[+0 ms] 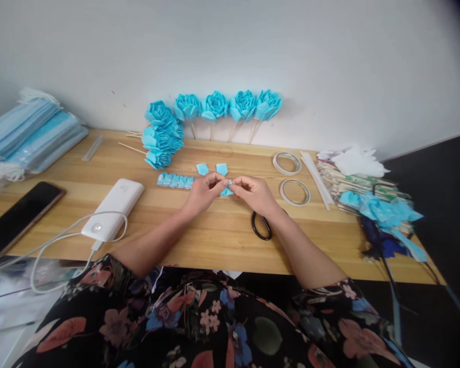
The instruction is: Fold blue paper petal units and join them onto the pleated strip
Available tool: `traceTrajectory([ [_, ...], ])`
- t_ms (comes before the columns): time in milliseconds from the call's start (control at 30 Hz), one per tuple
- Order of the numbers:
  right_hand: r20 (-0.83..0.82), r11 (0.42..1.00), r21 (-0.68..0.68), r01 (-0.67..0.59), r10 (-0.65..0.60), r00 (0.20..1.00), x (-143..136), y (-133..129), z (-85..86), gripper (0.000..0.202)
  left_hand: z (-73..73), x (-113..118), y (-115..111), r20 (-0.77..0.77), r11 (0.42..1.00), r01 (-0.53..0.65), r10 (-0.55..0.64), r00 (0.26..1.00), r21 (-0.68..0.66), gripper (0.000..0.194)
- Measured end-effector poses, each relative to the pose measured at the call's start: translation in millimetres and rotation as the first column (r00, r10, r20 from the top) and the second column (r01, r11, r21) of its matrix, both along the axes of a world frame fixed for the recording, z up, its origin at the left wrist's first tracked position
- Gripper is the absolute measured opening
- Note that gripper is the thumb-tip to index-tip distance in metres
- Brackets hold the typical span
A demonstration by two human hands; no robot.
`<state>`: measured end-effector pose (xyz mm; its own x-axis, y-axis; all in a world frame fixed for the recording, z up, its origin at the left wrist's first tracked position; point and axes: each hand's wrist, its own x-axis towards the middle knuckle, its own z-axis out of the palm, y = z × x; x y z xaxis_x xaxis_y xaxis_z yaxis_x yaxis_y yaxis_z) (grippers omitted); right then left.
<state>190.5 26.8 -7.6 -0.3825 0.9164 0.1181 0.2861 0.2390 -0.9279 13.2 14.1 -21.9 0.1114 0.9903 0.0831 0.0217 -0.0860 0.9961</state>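
My left hand (pixel 204 191) and right hand (pixel 253 193) meet fingertip to fingertip above the bench (pixel 214 235), both grips pinching one small blue folded piece (pixel 226 191) that sits between them, slightly nearer my right.

tabletop (pixel 214 240): light wood, against the wall
left side: mask stack (pixel 30 135), phone (pixel 19 217), power bank (pixel 113 208)
middle: folded blue pieces (pixel 175 180), scissors (pixel 261 225)
right side: two tape rolls (pixel 294 191), paper scraps (pixel 383 209)
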Motion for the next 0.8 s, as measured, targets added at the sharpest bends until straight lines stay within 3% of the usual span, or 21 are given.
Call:
traceTrajectory([
  [300, -0.066, 0.995, 0.017, 0.097, -0.095, 0.993, 2.2, 2.3, -5.7, 0.023, 3.0, -2.3, -0.4, 0.015, 0.989, 0.136, -0.136, 0.991, -0.062, 0.039],
  [800, -0.047, 0.990, 0.063, 0.123, -0.120, 0.992, 0.7, 0.5, -4.4, 0.024, -1.8, 0.3, 0.8, 0.083, 0.992, 0.102, -0.095, 0.992, -0.080, 0.030],
])
